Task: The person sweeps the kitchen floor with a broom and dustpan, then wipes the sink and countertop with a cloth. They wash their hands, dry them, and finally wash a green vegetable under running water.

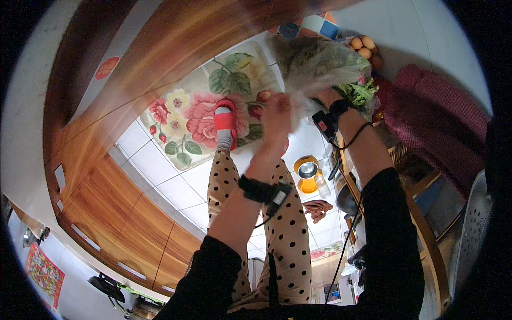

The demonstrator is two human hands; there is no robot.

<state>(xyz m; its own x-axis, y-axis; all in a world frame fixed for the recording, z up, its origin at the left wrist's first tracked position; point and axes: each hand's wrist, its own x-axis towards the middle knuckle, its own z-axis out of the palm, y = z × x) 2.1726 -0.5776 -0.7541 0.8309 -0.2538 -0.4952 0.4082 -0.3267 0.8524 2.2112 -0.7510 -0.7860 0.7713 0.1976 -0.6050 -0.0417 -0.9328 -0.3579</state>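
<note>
A large, translucent plastic bag [320, 60] with leafy green vegetables [356, 93] in it or beside it fills the upper right middle. My left hand [280, 106], blurred, is at the lower left edge of the bag, where blurred plastic streams from it; its fingers cannot be made out. Close to the greens, my right hand [328, 98] lies partly behind the plastic, so its grip is hidden. Both wrists wear black straps with small devices and cables.
Brown eggs [364, 47] lie in a bowl at upper right, near a maroon cloth [436, 120]. A wooden rack [426, 240] stands at right. Wooden cabinets [120, 224] line the left. On the floor are a floral mat [240, 80], a yellow device [307, 172], a bottle [322, 186] and a brown cloth [318, 210].
</note>
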